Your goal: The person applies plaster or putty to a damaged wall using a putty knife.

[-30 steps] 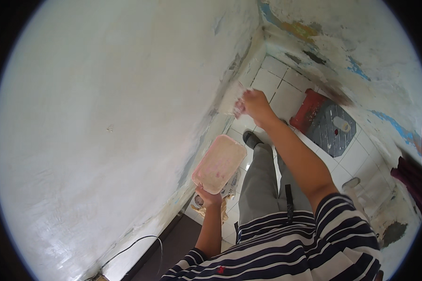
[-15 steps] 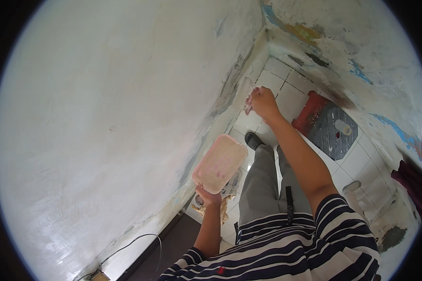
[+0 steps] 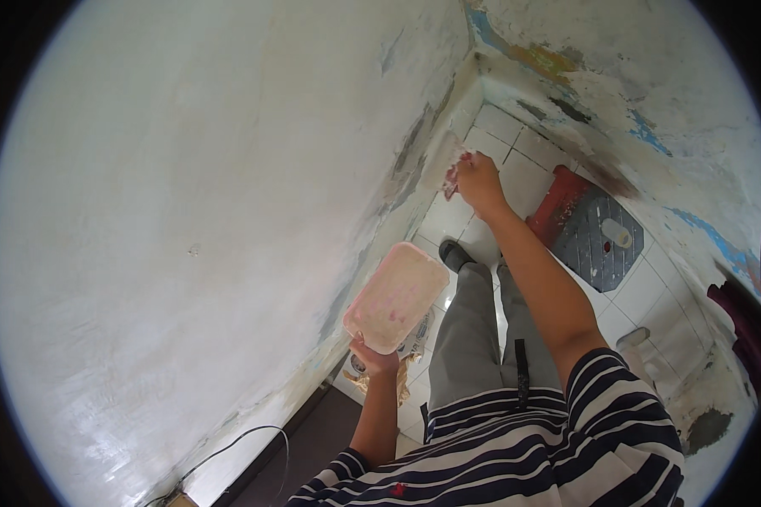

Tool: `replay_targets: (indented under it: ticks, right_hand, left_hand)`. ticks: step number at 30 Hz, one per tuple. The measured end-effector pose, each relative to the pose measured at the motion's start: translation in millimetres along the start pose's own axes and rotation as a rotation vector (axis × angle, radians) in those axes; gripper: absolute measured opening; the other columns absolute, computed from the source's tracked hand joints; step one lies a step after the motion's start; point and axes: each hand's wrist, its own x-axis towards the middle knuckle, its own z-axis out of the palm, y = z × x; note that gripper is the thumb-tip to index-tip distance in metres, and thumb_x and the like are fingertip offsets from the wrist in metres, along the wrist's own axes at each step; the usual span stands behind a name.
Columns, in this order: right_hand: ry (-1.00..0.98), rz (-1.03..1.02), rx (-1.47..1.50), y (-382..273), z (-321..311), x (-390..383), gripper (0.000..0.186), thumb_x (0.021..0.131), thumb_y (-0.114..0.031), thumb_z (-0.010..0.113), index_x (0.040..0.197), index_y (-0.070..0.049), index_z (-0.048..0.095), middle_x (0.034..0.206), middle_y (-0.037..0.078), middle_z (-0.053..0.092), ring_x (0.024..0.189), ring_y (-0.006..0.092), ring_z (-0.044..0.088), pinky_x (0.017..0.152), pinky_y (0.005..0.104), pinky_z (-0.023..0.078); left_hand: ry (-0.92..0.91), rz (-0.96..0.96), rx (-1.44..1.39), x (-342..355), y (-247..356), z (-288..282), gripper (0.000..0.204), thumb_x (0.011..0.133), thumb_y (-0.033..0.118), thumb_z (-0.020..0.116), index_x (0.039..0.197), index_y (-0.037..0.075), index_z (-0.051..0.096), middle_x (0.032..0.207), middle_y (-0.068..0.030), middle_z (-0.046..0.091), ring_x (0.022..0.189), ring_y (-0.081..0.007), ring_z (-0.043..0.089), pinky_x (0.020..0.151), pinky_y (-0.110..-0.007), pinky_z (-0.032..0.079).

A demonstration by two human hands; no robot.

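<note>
Centrally, we see the left grip (image 3: 375, 358) closed on the near end of a shallow, pink-rimmed rectangular tray (image 3: 397, 296) coated in pale paste, above the white tiled floor (image 3: 524, 182); support at one end could let it tip. Our right grip (image 3: 482, 183) encloses a flat, pink-smeared tool (image 3: 453, 176), which could slip if slick. We note a small red shirt emblem (image 3: 400, 489), no legible writing.

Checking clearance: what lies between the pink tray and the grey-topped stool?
Head view: grey trouser legs, right forearm and white floor tiles show between pink tray and grey-topped stool.
</note>
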Motion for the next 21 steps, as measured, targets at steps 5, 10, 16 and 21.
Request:
replay_targets:
  ticks: [5, 10, 16, 21]
  right_hand:
    - [0.244, -0.281, -0.442, 2.1, 53.8, 47.0, 0.021, 0.084, -0.014, 0.055, 0.077, 0.005, 0.062, 0.075, 0.023, 0.064, 0.07, 0.0405, 0.064, 0.072, 0.0465, 0.054]
    - [-0.104, -0.029, 0.132, -9.7, 41.2, 38.1, 0.02, 0.087, -0.012, 0.053, 0.081, 0.005, 0.062, 0.08, 0.023, 0.066, 0.071, 0.0384, 0.065, 0.068, 0.0429, 0.052]
    - [0.02, 0.097, 0.172, 37.4, -11.9, 31.8, 0.02, 0.088, -0.011, 0.053, 0.086, 0.007, 0.062, 0.081, 0.023, 0.067, 0.074, 0.0355, 0.067, 0.068, 0.0401, 0.051]
    - [0.105, -0.397, -0.67, -4.6, 50.4, 66.2, 0.016, 0.087, -0.01, 0.051, 0.081, 0.003, 0.059, 0.069, 0.015, 0.06, 0.068, 0.021, 0.064, 0.064, 0.0371, 0.051]
  left_hand:
    - [-0.084, 0.05, -0.045, -2.8, 2.5, 2.1, 0.064, 0.091, 0.049, 0.036, 0.142, 0.011, 0.043, 0.142, -0.0078, 0.049, 0.134, -0.0298, 0.045, 0.11, -0.047, 0.037]
    - [-0.052, 0.089, -0.019, -9.2, 10.0, 5.7, 0.067, 0.089, 0.05, 0.038, 0.144, 0.012, 0.041, 0.144, -0.009, 0.048, 0.136, -0.0307, 0.043, 0.111, -0.049, 0.035]
    - [-0.07, 0.153, -0.116, -9.4, 18.7, 14.5, 0.064, 0.088, 0.046, 0.039, 0.14, 0.009, 0.044, 0.139, -0.0101, 0.051, 0.132, -0.0317, 0.047, 0.109, -0.049, 0.039]
    - [-0.088, 0.149, -0.065, -7.8, 15.9, 13.9, 0.069, 0.085, 0.048, 0.043, 0.144, 0.012, 0.04, 0.144, -0.0095, 0.047, 0.135, -0.0319, 0.043, 0.112, -0.051, 0.035]
